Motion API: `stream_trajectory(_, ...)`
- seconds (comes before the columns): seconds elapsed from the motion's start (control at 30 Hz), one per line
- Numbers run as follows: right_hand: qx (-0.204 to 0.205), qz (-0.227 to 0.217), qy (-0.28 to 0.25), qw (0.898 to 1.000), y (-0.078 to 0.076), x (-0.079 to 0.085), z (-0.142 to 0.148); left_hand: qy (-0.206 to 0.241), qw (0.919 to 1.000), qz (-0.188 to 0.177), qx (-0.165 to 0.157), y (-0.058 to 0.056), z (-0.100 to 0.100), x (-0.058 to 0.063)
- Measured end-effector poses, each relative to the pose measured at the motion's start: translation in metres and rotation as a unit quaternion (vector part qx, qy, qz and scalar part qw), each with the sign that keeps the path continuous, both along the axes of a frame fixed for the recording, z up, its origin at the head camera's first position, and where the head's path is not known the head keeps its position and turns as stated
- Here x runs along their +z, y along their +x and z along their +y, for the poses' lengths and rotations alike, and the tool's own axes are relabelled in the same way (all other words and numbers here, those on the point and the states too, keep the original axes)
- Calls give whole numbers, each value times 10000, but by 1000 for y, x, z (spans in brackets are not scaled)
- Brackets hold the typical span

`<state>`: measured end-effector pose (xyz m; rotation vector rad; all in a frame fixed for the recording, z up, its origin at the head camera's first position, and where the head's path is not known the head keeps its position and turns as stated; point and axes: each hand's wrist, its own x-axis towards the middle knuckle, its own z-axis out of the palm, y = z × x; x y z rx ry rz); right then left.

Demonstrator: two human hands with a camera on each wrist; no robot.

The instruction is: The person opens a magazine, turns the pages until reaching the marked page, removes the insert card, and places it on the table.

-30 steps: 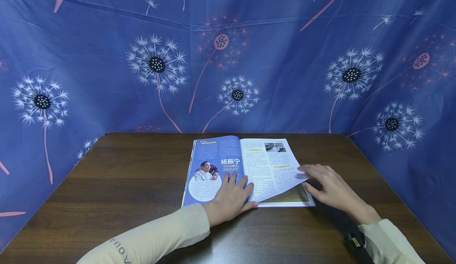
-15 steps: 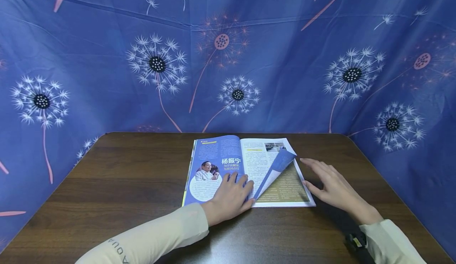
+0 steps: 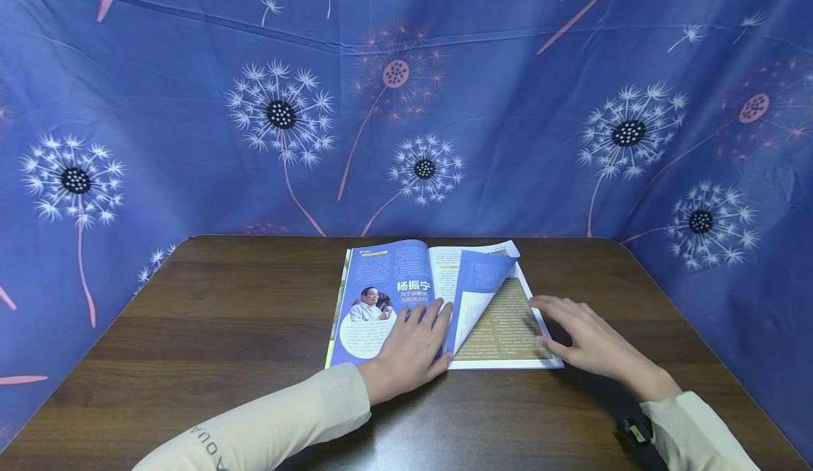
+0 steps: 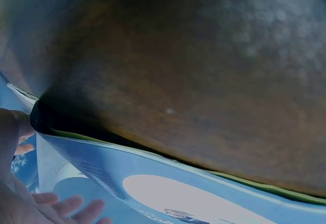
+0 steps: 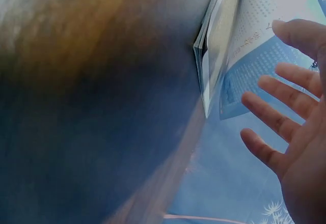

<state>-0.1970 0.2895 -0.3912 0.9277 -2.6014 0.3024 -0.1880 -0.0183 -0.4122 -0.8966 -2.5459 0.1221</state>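
Observation:
An open magazine [image 3: 365, 266] lies in the middle of the table, with a blue left page bearing a portrait photo. Across its lower part, by the spine, my left hand [image 3: 411, 344] rests with fingers extended. On the right side one page [image 3: 473, 280] is bent up and over toward the spine, showing its blue and white underside. The olive-brown page [image 3: 508, 326] below is partly uncovered. My right hand [image 3: 584, 333] hovers at the magazine's right edge, fingers spread and holding nothing. The right wrist view shows these fingers [image 5: 275, 114] apart from the raised page [image 5: 270, 46].
The dark wooden table [image 3: 222, 301] has rounded far corners. Behind it hangs a blue curtain [image 3: 495, 104] printed with dandelions. A small black device [image 3: 635, 428] sits at the right wrist.
The right page has left my right fingers and curled leftward toward the spine, uncovering the brown page. My right hand stays near the magazine's edge; the left has barely moved.

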Motion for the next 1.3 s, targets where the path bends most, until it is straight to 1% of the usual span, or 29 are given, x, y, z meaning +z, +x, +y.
stream_trajectory(0.17, 71, -279, 102, 9995, 2, -3, -1, 33, 9999, 98, 89, 0, 1, 1)
stream_trajectory(0.3, 104, -456, 162, 9988, 3, -5, -2, 90, 9996, 250, 53, 0, 1, 1)
stream_trajectory(0.37, 116, -487, 216, 9985, 3, -5, -2, 138, 9996, 253, 8, 0, 1, 2)
stream_trajectory(0.57, 129, -630, 328, 9974, 3, -6, -3, 115, 9998, 115, -68, 1, 1, 4)
stream_trajectory(0.73, 107, -810, 385, 9959, 4, -7, -3, 24, 9998, 93, -190, 0, 0, 4)
stream_trajectory(0.9, 41, -954, 474, 9943, 5, -8, -4, -20, 9994, -135, -332, -1, -1, 4)
stream_trajectory(1.07, 24, -971, 502, 9940, 7, -6, -5, 6, 9984, -352, -451, -3, -2, 5)
stream_trajectory(1.3, 18, -992, 539, 9936, 8, -5, -6, -81, 9975, -442, -540, -5, -2, 6)
